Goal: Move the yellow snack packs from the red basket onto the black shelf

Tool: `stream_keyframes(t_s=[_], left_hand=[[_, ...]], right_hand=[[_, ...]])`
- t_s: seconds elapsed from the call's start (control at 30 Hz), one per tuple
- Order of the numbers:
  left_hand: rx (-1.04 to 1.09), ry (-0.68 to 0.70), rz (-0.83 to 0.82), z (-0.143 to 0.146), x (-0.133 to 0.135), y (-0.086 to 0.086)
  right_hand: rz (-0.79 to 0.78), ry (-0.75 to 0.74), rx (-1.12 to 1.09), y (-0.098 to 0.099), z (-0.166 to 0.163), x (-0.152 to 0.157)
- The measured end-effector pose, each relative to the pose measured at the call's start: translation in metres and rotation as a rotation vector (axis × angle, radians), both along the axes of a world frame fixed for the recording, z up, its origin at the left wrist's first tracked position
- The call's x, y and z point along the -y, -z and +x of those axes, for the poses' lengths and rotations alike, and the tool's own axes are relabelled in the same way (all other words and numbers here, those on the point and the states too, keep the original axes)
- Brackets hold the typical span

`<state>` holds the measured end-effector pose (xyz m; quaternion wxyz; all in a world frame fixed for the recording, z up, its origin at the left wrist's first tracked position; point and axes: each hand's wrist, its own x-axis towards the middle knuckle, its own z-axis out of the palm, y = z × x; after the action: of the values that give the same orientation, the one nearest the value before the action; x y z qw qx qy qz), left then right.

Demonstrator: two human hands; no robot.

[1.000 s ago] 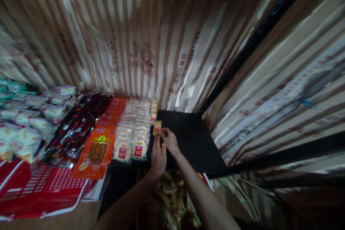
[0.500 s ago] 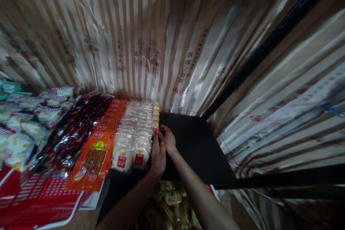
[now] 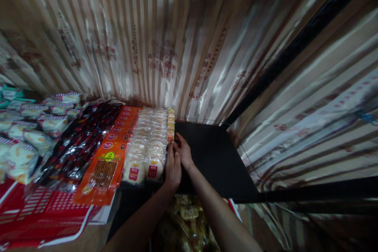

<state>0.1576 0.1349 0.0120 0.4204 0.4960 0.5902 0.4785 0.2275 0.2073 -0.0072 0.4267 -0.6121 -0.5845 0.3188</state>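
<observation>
A row of small yellow snack packets [image 3: 170, 123] runs along the left edge of a black shelf board [image 3: 212, 157]. My right hand [image 3: 184, 152] rests on the board, and its fingertips pinch the nearest yellow packet [image 3: 170, 138] at the front end of that row. My left hand [image 3: 173, 168] lies flat just beside it. Its fingers point at the same packet, and its side is against the clear packs of round white crackers [image 3: 147, 145].
Left of the crackers lie orange snack packs [image 3: 110, 153], dark red glossy packs [image 3: 78, 141] and white puffed-snack bags [image 3: 26, 134]. A red basket [image 3: 41, 212] sits at the front left. Striped shiny sheeting [image 3: 165, 47] walls the back and right. Bagged snacks [image 3: 186, 220] lie below the shelf.
My right hand carried the small yellow packet forward and down, and set it at the front end of the yellow row. My left hand moved up beside it.
</observation>
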Motion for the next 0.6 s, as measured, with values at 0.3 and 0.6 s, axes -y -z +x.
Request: stream_keyframes(t_s=[0.3, 0.6], left_hand=[[-0.156, 0.027, 0.067, 0.002, 0.033, -0.005], [-0.317, 0.191, 0.241, -0.001, 0.104, 0.006]], right_hand=[[-0.034, 0.124, -0.005, -0.007, 0.007, 0.053], [0.082, 0.031, 0.098, -0.011, 0.024, 0.133]])
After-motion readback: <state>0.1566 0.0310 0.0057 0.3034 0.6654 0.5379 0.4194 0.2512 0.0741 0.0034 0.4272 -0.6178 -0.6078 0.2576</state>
